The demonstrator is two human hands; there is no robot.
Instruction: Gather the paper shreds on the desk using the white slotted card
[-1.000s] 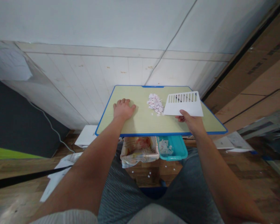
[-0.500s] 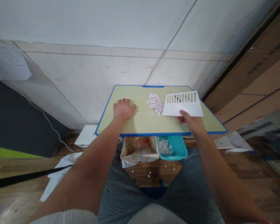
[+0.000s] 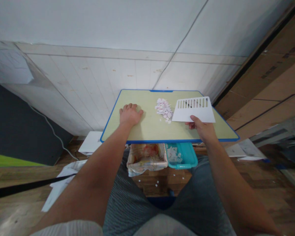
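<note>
Right hand point(image 3: 203, 128) grip pinches white slotted scraper point(image 3: 194, 111) by near edge; paper-scrap pile point(image 3: 164, 109) just left of scraper. Left hand point(image 3: 129, 114) flat, fingers spread, on table point(image 3: 147, 131).

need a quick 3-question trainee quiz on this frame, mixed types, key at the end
1. True or false: the right hand holds the white slotted scraper.
2. The pile of paper scraps lies: A) left of the left hand; B) between the left hand and the scraper; C) in the teal bin.
3. Fill in: the left hand rests flat on the ___.

Key: 1 true; 2 B; 3 table
</note>
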